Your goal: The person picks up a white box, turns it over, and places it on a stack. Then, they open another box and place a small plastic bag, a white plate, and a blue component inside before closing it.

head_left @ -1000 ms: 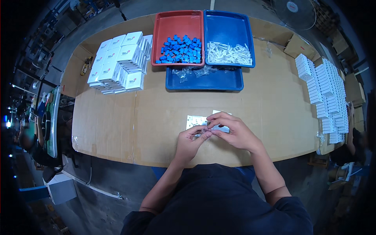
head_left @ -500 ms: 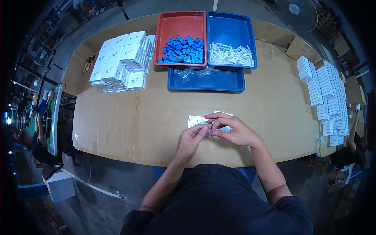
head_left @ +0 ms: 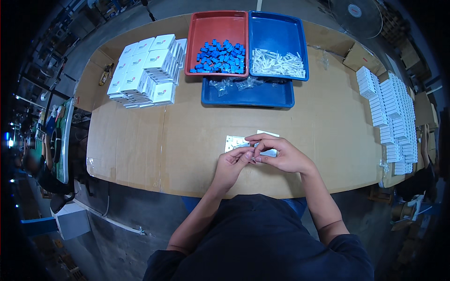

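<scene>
My left hand [head_left: 232, 167] and my right hand [head_left: 282, 155] meet fingertip to fingertip over the near middle of the table. Between the pinched fingers is something small and pale, perhaps clear plastic; its kind is too small to make out. Just beyond my left fingers lies a white plate-like part [head_left: 234, 143] with small holes or marks on its face. A second flat white piece [head_left: 268, 134] lies beyond my right hand, which partly covers it.
At the far side stand a red tray [head_left: 218, 21] of small blue parts and a blue tray [head_left: 276, 23] of white slim pieces. Under them sits another blue tray [head_left: 248, 99] with clear bags. White boxes [head_left: 140, 70] are stacked left, more white boxes [head_left: 393, 112] right. People work at both sides.
My hands stay almost in place, fingertips still together. The pale thing between them shows less than before. The whole view has shifted slightly.
</scene>
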`<state>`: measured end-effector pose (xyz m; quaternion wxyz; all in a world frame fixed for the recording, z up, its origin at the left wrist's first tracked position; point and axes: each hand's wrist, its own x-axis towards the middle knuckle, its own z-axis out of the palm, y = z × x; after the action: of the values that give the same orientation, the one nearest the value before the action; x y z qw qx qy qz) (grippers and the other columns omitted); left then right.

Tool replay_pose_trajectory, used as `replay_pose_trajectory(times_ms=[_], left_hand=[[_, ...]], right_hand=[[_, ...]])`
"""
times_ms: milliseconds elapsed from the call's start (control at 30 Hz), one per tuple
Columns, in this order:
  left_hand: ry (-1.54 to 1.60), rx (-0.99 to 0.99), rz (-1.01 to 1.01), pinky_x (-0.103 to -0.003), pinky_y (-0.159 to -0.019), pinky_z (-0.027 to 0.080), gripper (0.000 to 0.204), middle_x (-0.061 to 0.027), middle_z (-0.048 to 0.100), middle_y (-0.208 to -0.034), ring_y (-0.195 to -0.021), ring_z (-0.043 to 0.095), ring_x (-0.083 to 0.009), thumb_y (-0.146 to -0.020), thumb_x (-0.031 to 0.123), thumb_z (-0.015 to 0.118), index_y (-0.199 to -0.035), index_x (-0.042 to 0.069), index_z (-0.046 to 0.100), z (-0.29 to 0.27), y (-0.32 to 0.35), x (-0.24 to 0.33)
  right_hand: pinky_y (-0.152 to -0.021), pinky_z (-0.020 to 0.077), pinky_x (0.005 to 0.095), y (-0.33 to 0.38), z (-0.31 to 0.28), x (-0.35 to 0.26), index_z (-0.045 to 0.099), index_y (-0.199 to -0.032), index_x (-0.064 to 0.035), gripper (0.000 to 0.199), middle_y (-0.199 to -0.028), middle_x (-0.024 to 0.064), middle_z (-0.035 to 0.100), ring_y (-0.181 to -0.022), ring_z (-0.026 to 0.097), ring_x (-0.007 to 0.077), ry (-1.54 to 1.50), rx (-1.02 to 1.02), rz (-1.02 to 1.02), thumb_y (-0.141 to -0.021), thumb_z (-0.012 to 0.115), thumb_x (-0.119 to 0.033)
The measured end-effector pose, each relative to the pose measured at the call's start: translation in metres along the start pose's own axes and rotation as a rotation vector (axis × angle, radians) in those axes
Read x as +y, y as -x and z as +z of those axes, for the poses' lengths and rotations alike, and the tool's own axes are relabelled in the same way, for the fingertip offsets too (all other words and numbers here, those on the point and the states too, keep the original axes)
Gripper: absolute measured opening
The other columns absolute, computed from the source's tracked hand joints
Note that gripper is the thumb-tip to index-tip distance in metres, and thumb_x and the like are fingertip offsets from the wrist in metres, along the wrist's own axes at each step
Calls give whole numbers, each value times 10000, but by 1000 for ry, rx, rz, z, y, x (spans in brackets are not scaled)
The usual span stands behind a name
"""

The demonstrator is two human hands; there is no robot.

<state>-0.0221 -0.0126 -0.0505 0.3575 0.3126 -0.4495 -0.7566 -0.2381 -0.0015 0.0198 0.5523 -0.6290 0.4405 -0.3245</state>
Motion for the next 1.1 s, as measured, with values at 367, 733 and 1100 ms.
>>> replay_pose_trajectory(times_ms=[367, 733, 1100], left_hand=[[-20, 16, -12, -292, -954, 537, 340, -93, 737, -1132, -1053, 683, -141, -1086, 240, 586, -1275, -29, 673, 4, 2, 1], [135, -43, -205, -332, -847, 587, 360, -104, 735, -1088, -943, 698, -151, -1122, 254, 492, -1237, -42, 662, -5, -2, -7], [332, -59, -420, -360, -852, 632, 426, -102, 725, -1105, -959, 716, -161, -1105, 383, 511, -1208, -1, 662, -5, -2, 1]], right_hand=[[-1078, 490, 386, 0, 3, 3, 798, -1021, -59, 117, -1440, 144, 609, -1285, 609, 287, 58, -49, -24, -922, 760, -107], [-1072, 493, 399, -1, -2, 2, 790, -1086, -57, 217, -1429, 147, 620, -1269, 621, 320, 151, -36, -3, -912, 775, -186], [-1061, 489, 391, -15, -14, 7, 795, -1077, -54, 221, -1484, 183, 578, -1341, 583, 316, 113, -309, 37, -926, 775, -215]])
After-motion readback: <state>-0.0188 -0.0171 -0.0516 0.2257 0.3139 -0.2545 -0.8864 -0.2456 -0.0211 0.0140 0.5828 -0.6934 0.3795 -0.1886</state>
